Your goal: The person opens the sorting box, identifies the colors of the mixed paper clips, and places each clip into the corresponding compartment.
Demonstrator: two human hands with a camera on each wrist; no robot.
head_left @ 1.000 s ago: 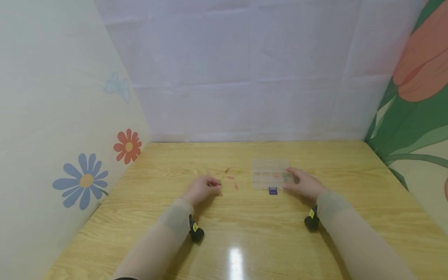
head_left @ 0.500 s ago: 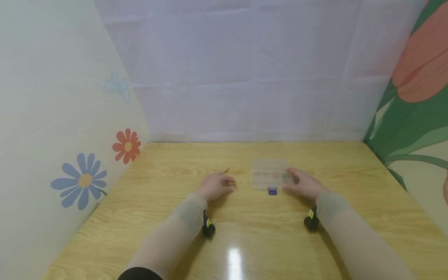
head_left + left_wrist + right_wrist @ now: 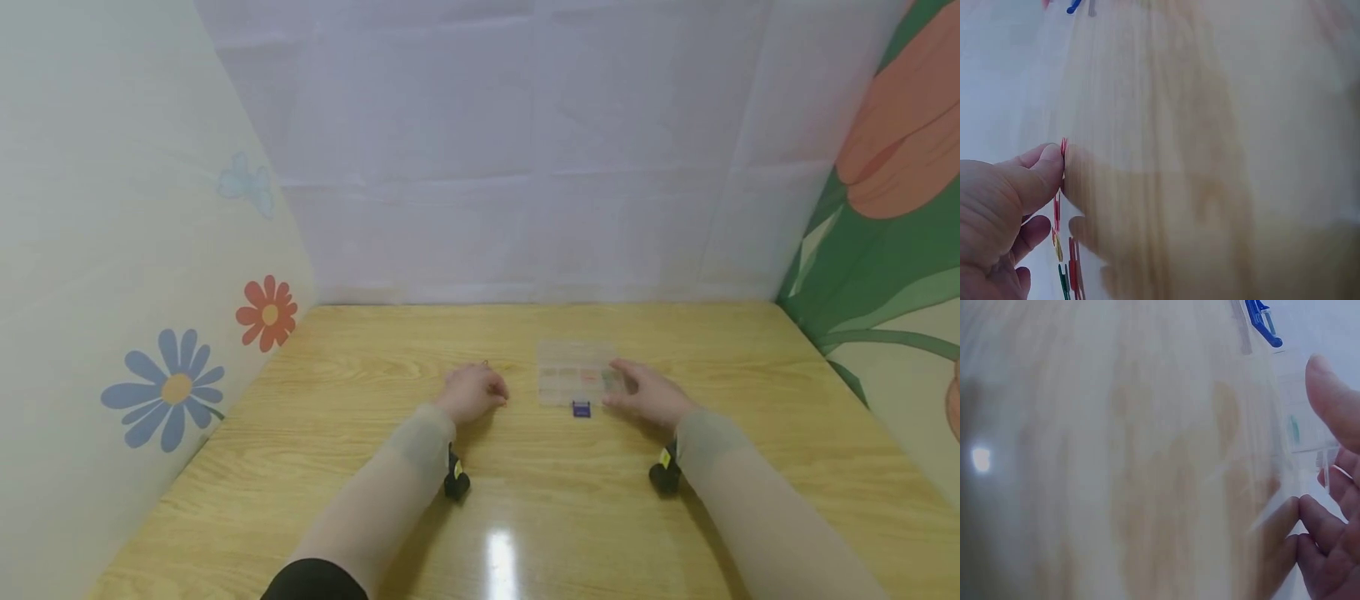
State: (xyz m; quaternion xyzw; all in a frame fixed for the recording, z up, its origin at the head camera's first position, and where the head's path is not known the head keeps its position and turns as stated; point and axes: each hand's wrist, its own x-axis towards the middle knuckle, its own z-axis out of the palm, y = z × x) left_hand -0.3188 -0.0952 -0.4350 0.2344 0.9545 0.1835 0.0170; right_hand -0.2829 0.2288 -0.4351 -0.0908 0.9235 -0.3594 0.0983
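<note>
My left hand (image 3: pixel 468 392) is low over the table, left of the clear box. In the left wrist view its thumb and forefinger pinch a red paper clip (image 3: pixel 1064 147). Below the fingertips lie several more clips, among them a green paper clip (image 3: pixel 1063 280) and a yellow paper clip (image 3: pixel 1059 247). The clear plastic compartment box (image 3: pixel 551 385) has a blue latch (image 3: pixel 581 409) at its front. Around its right end my right hand (image 3: pixel 648 393) holds the box between thumb and fingers. Something red and something green show faintly inside compartments.
Both hands work over a wood-grain table (image 3: pixel 570 500). A white cloth backdrop (image 3: pixel 450 167) rises behind it, with printed panels at both sides. Each wrist carries a small black camera; the left camera (image 3: pixel 456 482) hangs near the tabletop.
The left hand has moved right across the scattered clips, and its fingers have closed at a red clip. The right hand stays at the box, which has not moved on the table.
</note>
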